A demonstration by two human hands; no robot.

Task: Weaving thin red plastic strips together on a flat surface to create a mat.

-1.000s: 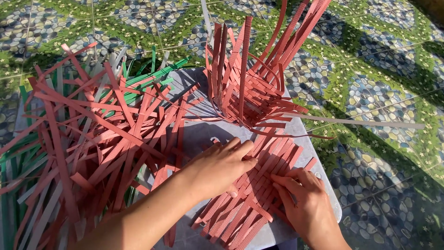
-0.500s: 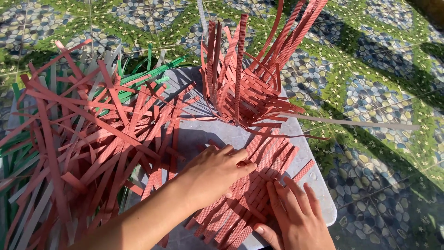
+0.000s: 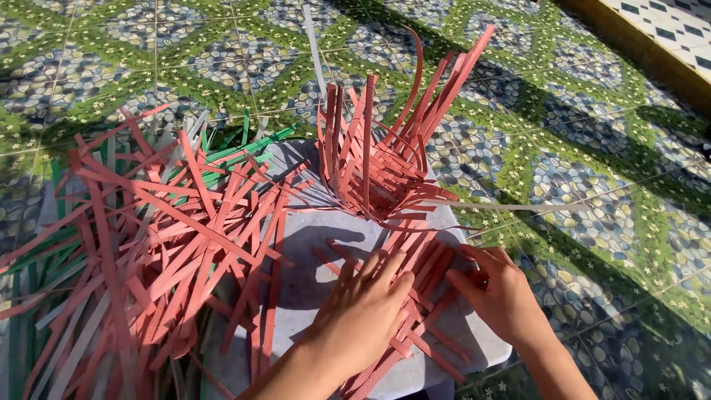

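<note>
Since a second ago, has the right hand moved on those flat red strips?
Yes. The right hand has slid away from the slab's near edge, up toward the half-woven red basket standing on the grey slab.

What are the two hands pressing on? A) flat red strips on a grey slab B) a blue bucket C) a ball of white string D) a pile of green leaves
A: the left hand and right hand both lie flat on woven red strips spread over the grey slab.
</note>
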